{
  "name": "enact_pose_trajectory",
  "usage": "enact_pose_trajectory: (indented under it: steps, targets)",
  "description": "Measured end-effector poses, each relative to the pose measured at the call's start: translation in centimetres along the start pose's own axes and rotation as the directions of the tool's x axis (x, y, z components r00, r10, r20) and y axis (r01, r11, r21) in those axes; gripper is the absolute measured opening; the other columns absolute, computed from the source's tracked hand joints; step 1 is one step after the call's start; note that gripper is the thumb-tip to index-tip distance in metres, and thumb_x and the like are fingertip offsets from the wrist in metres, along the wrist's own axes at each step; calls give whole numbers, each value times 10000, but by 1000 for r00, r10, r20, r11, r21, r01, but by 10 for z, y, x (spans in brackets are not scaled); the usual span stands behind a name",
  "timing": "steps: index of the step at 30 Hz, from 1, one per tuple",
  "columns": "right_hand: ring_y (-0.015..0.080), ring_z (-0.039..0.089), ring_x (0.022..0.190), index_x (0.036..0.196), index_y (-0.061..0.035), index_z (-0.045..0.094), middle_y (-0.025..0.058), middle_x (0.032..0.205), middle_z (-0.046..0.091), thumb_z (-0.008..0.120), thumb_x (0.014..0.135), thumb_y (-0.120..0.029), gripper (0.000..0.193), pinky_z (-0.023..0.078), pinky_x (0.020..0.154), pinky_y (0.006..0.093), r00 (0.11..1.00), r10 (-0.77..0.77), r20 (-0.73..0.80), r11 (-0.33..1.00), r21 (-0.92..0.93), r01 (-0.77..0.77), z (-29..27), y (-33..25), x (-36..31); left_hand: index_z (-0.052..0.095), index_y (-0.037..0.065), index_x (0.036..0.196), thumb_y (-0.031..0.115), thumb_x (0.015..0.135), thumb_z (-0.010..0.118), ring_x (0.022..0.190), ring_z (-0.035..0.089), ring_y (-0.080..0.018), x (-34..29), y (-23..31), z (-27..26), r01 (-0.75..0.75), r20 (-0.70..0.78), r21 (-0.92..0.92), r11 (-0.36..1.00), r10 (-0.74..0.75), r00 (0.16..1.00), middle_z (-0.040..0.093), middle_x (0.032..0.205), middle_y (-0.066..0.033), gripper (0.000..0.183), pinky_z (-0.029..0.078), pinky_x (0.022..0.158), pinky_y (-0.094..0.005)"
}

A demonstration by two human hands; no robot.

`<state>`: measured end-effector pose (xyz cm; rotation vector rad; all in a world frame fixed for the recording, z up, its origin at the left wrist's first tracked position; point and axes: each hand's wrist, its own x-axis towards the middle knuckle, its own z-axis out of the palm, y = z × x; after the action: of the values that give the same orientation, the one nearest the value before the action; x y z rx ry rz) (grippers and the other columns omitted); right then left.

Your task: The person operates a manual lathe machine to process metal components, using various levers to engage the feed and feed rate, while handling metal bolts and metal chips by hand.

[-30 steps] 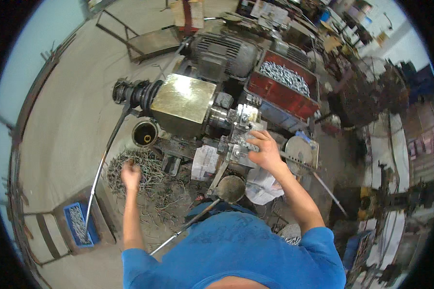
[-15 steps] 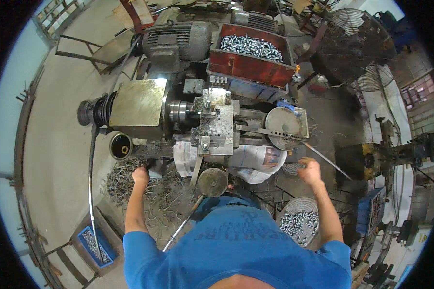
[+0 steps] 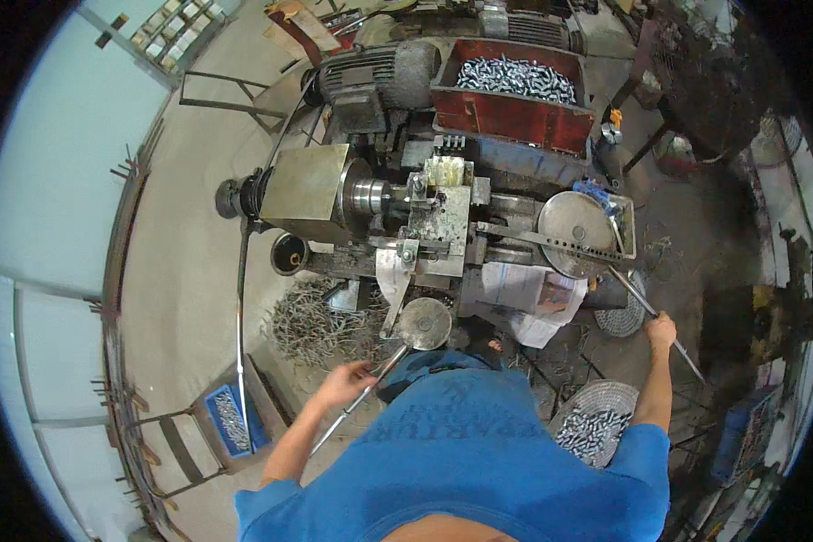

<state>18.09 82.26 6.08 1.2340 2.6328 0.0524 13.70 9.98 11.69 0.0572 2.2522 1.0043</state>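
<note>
At the right, my right hand (image 3: pixel 661 331) is closed round a long metal lever (image 3: pixel 635 293), which slants down from a perforated bar (image 3: pixel 551 240) by a large round disc (image 3: pixel 576 233). My left hand (image 3: pixel 345 384) is at the lower left, fingers stretched out, their tips at a second metal lever (image 3: pixel 359 397). That lever runs down from a smaller round disc (image 3: pixel 425 323) in front of my body. Ahead of me is a greasy lathe-like machine with a square metal housing (image 3: pixel 305 194), a shiny spindle (image 3: pixel 368 196) and a tool block (image 3: pixel 441 217).
Metal shavings (image 3: pixel 321 325) lie heaped at the left. A red bin (image 3: pixel 515 119) of small metal parts stands behind the machine. A round woven basket (image 3: pixel 566 411) of parts is at my right, a blue tray (image 3: pixel 215 417) at lower left. Newspaper (image 3: pixel 506 282) lies under the machine.
My left hand has come back from the shavings to the left lever. My right hand has moved out and down onto the right lever and closed on it. The view has shifted left.
</note>
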Motion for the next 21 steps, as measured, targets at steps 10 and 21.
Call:
enact_pose_trajectory:
  steps: [10, 21]
  targets:
    - [434, 572, 740, 772, -9, 565, 233, 750, 600, 553, 577, -273, 328, 459, 658, 486, 997, 55, 54, 893, 445, -73, 21, -68, -189, 643, 125, 899, 90, 648, 549, 728, 595, -360, 20, 3, 57, 88, -257, 444, 892, 33, 966, 616, 748, -181, 269, 472, 676, -466]
    - [460, 542, 666, 711, 6, 527, 259, 649, 553, 506, 632, -245, 264, 426, 604, 495, 998, -2, -66, 769, 638, 44, 40, -99, -226, 649, 146, 917, 124, 673, 576, 709, 595, -358, 22, 3, 54, 101, -278, 464, 880, 36, 960, 619, 749, -176, 256, 474, 665, -462]
